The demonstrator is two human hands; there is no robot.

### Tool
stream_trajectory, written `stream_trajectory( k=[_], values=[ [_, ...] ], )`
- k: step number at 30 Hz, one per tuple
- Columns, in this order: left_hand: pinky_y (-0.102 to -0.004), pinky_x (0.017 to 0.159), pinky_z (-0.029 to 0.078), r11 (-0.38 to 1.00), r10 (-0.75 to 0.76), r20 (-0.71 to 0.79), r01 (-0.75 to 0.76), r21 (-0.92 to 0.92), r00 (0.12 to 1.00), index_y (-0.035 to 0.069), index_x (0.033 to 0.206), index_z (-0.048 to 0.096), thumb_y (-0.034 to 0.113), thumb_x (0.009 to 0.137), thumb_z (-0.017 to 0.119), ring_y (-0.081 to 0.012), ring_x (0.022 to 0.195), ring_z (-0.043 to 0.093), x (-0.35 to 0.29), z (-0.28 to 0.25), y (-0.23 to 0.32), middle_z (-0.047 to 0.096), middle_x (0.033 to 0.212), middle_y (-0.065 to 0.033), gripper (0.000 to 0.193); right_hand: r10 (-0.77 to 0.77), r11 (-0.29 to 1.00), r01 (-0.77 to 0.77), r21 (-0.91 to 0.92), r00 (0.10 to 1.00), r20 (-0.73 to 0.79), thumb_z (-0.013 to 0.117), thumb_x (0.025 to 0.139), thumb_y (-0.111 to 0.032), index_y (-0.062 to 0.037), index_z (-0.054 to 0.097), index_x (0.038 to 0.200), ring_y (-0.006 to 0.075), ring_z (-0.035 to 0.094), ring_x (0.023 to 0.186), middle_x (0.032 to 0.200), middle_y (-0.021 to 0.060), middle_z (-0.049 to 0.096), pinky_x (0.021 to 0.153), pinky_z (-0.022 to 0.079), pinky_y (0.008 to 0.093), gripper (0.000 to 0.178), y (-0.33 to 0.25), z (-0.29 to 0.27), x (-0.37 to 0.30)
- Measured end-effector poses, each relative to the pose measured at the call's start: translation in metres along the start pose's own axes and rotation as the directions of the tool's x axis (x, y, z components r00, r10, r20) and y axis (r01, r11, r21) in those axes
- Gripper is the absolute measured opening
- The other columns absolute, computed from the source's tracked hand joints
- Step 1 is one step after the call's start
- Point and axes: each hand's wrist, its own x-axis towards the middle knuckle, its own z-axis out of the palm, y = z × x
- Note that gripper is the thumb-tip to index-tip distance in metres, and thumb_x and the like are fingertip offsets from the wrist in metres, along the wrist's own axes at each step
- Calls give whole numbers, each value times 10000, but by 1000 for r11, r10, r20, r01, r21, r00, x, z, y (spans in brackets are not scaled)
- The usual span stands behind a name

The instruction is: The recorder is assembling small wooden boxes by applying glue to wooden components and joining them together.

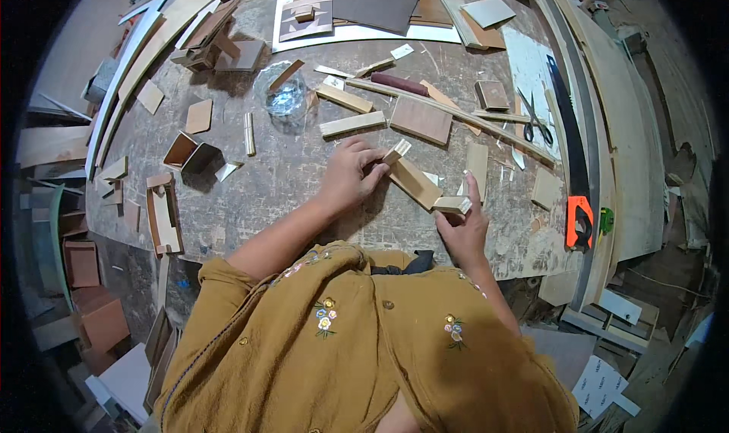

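Observation:
Between my hands lies a U-shaped wooden piece point(415, 182), a flat strip with a short block standing at each end. My left hand point(351, 176) grips its upper-left end block, thumb and fingers closed on it. At the lower-right end, my right hand point(465, 226) holds the other block between thumb and fingers, the index finger stretched up along its outer side. Just beyond are two short wooden bars point(353, 124) and a flat brown wooden block point(421, 119). A pale wooden strip point(476, 167) lies beside my right fingertips.
A glass bowl point(282, 93) stands toward the back left. Black scissors point(536, 120) and a handsaw with an orange handle point(579, 222) lie on the right, near a green tape measure point(606, 220). Left are an open-ended wooden box point(190, 154) and a narrow tray-like piece point(162, 214). Sheets point(376, 4) cover the far edge.

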Motion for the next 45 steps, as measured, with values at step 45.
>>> stream_trajectory(
  k=[45],
  values=[
    [-412, 904, 426, 911, -214, -559, 370, 182, 801, 20, 851, 688, 33, 731, 689, -294, 940, 617, -123, -94, -40, 692, 899, -107, 121, -399, 907, 414, 83, 777, 487, 661, 732, -22, -200, 244, 1514, 310, 655, 673, 774, 135, 654, 680, 558, 381, 904, -88, 122, 92]
  ],
)
